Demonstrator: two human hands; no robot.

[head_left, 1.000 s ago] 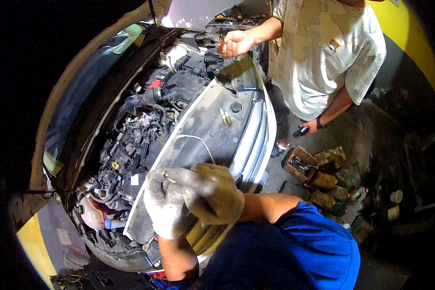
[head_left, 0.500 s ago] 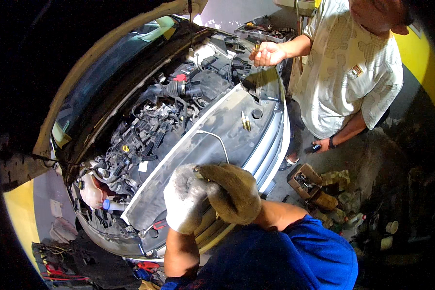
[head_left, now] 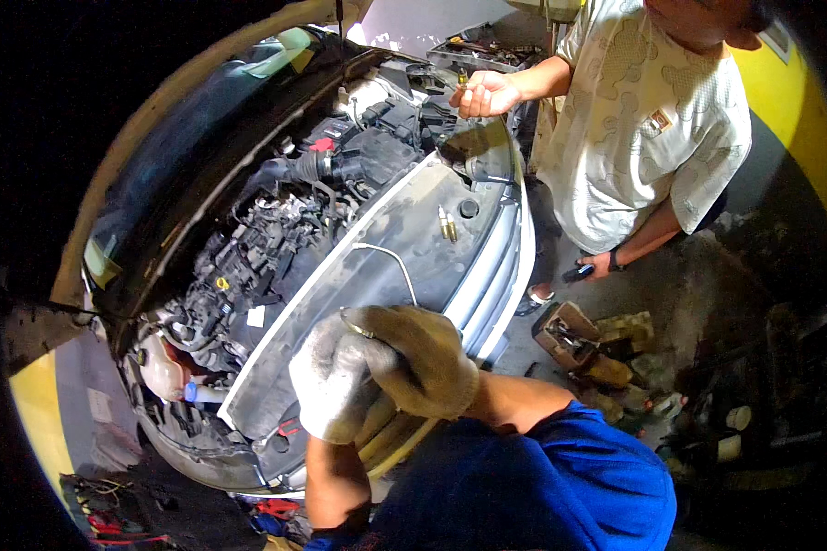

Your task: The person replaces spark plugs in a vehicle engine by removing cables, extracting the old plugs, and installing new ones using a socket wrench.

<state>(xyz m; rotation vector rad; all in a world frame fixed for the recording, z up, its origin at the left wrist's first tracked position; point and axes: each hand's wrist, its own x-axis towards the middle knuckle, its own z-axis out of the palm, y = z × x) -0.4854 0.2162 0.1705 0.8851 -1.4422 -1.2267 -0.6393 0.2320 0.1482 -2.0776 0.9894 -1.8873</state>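
Note:
My left hand and my right hand, both in soiled pale work gloves, are pressed together above the front edge of an open car engine bay. Their fingers are closed around something small, mostly hidden by the gloves. Just beyond them a thin bent metal rod lies on the dark front panel. Farther off on that panel rest two small slim white-and-brass parts. Close to my left wrist is a red-handled tool.
Another person stands at the right, holding up a small brass-coloured part. The engine lies exposed under the raised hood. A coolant tank sits at the left. On the floor at right are a box of parts and several containers.
My gloved hands have drawn closer together, the right one turning over what they hold. The view has shifted, so the car and the other person appear slightly farther left.

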